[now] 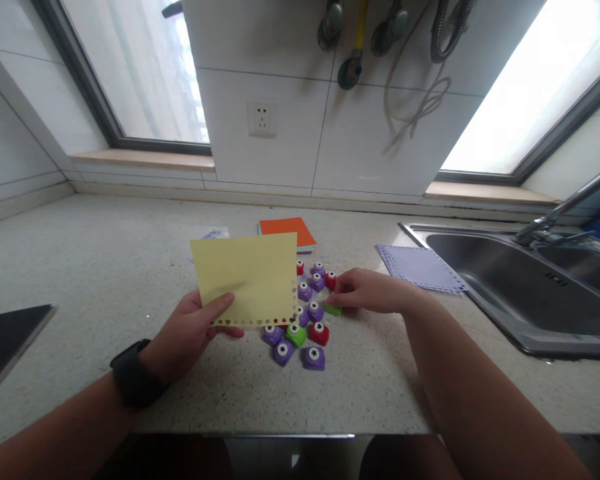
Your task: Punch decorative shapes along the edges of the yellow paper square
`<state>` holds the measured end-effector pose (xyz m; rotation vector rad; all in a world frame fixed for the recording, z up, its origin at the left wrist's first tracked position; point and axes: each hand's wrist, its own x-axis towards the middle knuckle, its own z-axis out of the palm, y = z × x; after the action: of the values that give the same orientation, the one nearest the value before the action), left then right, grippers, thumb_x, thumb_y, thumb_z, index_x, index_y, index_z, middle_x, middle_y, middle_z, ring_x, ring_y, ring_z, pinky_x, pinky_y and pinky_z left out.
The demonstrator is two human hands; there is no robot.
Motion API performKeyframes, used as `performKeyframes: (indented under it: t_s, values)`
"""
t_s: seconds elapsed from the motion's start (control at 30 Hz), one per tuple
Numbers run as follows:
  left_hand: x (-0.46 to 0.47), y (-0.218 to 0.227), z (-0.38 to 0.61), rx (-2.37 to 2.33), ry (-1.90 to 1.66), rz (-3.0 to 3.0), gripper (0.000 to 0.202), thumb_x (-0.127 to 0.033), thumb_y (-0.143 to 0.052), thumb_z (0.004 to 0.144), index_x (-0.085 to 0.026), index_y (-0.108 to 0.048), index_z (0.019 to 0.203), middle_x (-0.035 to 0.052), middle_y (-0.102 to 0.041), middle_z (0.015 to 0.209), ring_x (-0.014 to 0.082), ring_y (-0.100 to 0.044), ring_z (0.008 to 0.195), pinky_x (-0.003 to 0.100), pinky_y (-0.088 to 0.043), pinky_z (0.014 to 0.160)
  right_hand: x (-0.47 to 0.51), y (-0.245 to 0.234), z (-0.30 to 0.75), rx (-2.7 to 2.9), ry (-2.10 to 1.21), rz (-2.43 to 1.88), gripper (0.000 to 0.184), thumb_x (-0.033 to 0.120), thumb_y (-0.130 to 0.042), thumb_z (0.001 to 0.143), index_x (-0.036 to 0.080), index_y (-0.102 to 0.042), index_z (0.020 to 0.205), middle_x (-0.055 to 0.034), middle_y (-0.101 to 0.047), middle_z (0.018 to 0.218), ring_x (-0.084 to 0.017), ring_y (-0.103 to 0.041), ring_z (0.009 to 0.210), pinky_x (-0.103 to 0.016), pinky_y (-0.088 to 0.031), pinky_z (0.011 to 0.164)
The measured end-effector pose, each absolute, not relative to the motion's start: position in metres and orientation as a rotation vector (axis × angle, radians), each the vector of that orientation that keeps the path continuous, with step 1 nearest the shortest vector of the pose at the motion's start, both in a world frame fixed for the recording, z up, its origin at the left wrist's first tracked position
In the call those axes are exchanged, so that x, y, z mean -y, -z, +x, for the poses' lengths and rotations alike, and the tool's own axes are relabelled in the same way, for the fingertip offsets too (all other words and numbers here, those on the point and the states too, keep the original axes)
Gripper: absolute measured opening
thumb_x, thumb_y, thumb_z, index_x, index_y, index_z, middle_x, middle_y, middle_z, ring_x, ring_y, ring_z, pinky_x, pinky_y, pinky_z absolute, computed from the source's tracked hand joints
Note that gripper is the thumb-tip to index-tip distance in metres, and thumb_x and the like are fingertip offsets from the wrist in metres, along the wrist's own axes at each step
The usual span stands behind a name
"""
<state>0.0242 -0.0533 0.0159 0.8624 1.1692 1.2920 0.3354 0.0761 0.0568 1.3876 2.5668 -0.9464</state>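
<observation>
Nearest to us, our two bare forearms reach out over the speckled desk [105,267], the left one with a black watch [133,381] at the wrist. Our left hand [190,333] has its grip clenched on the near left corner of a yellow sheet [245,277], thumb on top, and holds it tilted up above the desk. The sheet's near edge carries a row of small punched-out shapes.

Just beyond and right of that edge lies a cluster of small craft punches [305,333], purple, green and red, resting on the desk and partly hidden by the sheet. Our right hand [370,291] lies at the right side of the cluster, its grip closed at the fingertips on a green punch [333,309] that sits on the desk.

At the left edge a dark flat tablet [7,340] lies on the desk. Farther off, a lilac sheet [420,267] with a punched border lies right of the right hand, just beside the steel sink [530,343] with its tap [555,217]. Beyond the cluster sits an orange paper stack [286,232]. On the far tiled wall is a socket [263,119], between two windows.
</observation>
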Motion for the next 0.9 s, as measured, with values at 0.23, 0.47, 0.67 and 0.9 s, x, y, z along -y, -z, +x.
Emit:
performKeyframes:
  t_s: [0.23, 0.47, 0.67, 0.9]
  values:
    - [0.053, -0.016, 0.026, -1.186, -1.302, 0.852, 0.019, -0.020, -0.074, 0.085, -0.022, -0.074, 0.104, 0.0077, -0.076, 0.113, 0.0238, -0.074, 0.083, 0.033, -0.064, 0.057, -0.077, -0.054, 0.337, -2.577, 1.027, 1.357, 0.038, 0.055, -0.064, 0.087, 0.020, -0.064, 0.072, -0.0035, -0.066, 0.068, -0.016, -0.053, 0.060, -0.031, -0.039, 0.057]
    - [0.054, -0.017, 0.026, -1.195, -1.295, 0.872, 0.020, -0.019, -0.073, 0.085, -0.021, -0.074, 0.105, 0.0070, -0.076, 0.109, 0.0228, -0.074, 0.082, 0.032, -0.064, 0.057, -0.082, -0.050, 0.339, -2.684, 1.057, 1.355, 0.044, 0.061, -0.059, 0.089, 0.020, -0.066, 0.074, -0.0024, -0.064, 0.068, -0.016, -0.051, 0.061, -0.031, -0.037, 0.057]
    - [0.053, -0.016, 0.025, -1.204, -1.291, 0.883, 0.022, -0.020, -0.074, 0.084, -0.021, -0.073, 0.105, 0.0083, -0.077, 0.112, 0.0250, -0.075, 0.084, 0.033, -0.063, 0.057, -0.082, -0.049, 0.333, -2.795, 1.010, 1.567, 0.041, 0.056, -0.058, 0.092, 0.020, -0.067, 0.076, -0.0037, -0.067, 0.071, -0.016, -0.055, 0.063, -0.031, -0.037, 0.057]
    - [0.054, -0.016, 0.026, -1.200, -1.304, 0.880, 0.019, -0.020, -0.073, 0.084, -0.022, -0.074, 0.103, 0.0083, -0.077, 0.110, 0.0244, -0.075, 0.081, 0.032, -0.063, 0.056, -0.082, -0.049, 0.329, -2.996, 0.536, 1.826, 0.023, 0.039, -0.058, 0.093, 0.021, -0.068, 0.082, -0.0039, -0.066, 0.068, -0.017, -0.052, 0.060, -0.033, -0.034, 0.058]
